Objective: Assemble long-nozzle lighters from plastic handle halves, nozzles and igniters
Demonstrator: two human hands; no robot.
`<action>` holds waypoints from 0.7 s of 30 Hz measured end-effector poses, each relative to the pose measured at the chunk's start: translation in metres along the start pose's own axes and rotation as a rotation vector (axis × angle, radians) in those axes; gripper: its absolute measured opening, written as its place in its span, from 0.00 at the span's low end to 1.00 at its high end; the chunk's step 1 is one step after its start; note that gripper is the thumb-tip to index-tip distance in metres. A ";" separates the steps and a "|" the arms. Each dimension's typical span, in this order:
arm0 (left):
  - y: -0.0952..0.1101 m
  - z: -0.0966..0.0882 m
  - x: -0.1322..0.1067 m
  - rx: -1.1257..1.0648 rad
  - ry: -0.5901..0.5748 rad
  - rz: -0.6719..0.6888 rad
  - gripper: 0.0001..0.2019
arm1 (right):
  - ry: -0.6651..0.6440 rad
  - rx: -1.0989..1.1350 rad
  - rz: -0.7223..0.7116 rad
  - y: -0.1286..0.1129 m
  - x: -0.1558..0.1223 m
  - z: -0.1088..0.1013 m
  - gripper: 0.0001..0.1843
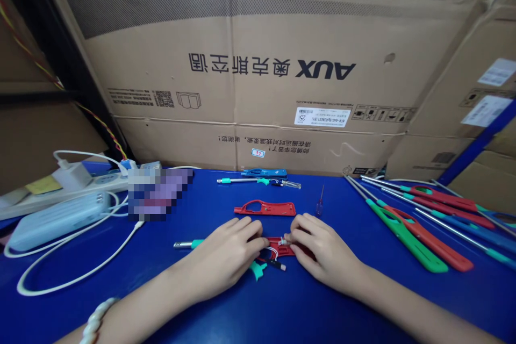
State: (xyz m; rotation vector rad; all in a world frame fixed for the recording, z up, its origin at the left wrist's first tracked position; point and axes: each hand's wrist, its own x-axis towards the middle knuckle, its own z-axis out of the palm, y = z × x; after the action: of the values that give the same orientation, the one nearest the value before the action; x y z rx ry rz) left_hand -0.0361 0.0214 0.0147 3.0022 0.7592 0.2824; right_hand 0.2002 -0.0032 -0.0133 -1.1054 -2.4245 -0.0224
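**Inspection note: both hands on an open red shell, loose small parts close by**

Watching remotely through the head camera, I record the following.

The red half-shell (pixel 284 249) lies flat on the blue counter (pixel 242 314), near the front edge, between the two hands. The left hand (pixel 228 258) lies over its left end with the fingers together and pressing down. The thumb is hidden, so I cannot tell whether that grip is clamped round the shell or only resting on it. The right hand (pixel 327 250) has its fingertips pinched together on a small white fitting (pixel 284 241) at the shell's upper edge.

Thin wires (pixel 273 252) loop out of the shell to a black connector (pixel 277 265) lying just below it. A teal trigger piece (pixel 258 271) sits loose beside the left fingers, and a metal rod (pixel 184 245) sticks out to the left from under that hand.

The matching red cover (pixel 265 208) and a small screwdriver (pixel 321 200) lie just behind, apart from the hands. Finished tools (pixel 419 236) lie well to the right.

Risks, in my judgement:
- The wires are thin and slack, so a pull on the fitting could strain or unseat them.
- The left palm hides part of the shell, and a shift of that hand could knock the trigger piece or connector away.
- A wire left over the shell's edge could be nipped.
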 end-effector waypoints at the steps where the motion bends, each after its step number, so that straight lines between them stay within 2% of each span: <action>1: 0.000 0.000 0.000 -0.005 -0.013 -0.004 0.12 | -0.001 -0.014 -0.005 0.000 0.000 0.000 0.08; 11: 0.000 0.003 0.000 -0.017 -0.001 -0.002 0.13 | -0.042 -0.189 -0.072 -0.002 -0.002 0.000 0.12; 21: 0.001 0.004 0.000 -0.007 0.002 -0.016 0.12 | -0.021 -0.228 -0.092 0.000 -0.003 0.004 0.09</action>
State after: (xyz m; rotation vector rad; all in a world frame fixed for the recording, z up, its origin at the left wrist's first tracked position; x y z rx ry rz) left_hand -0.0350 0.0206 0.0104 2.9886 0.7807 0.2861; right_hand 0.2003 -0.0050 -0.0179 -1.0924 -2.5373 -0.3259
